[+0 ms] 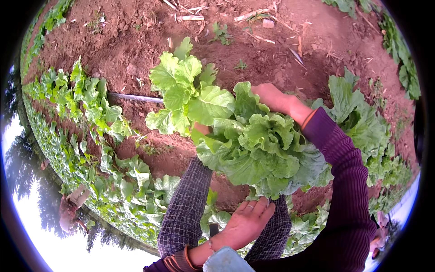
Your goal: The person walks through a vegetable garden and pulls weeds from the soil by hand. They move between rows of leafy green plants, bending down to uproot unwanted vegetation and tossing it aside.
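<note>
A large leafy green vegetable (261,146) with ruffled leaves spreads between my arms. My right hand (272,97) reaches over to its far side, and its fingers are hidden by the leaves, so I cannot see what they grip. Lower down, my left hand (246,221), with a ring on one finger, lies palm down against my right trouser leg (272,231). Its fingertips are just below the lowest leaves, and its underside is hidden. A paler, yellow-green leafy plant (183,95) touches the big one on the left.
A thin grey rod (136,98) lies on the reddish soil (136,68) at left. Leafy rows (98,105) grow to the left, and more large leaves (360,115) stand at right. Dry stalks (251,15) litter the ground ahead. Another person (71,209) is far off at lower left.
</note>
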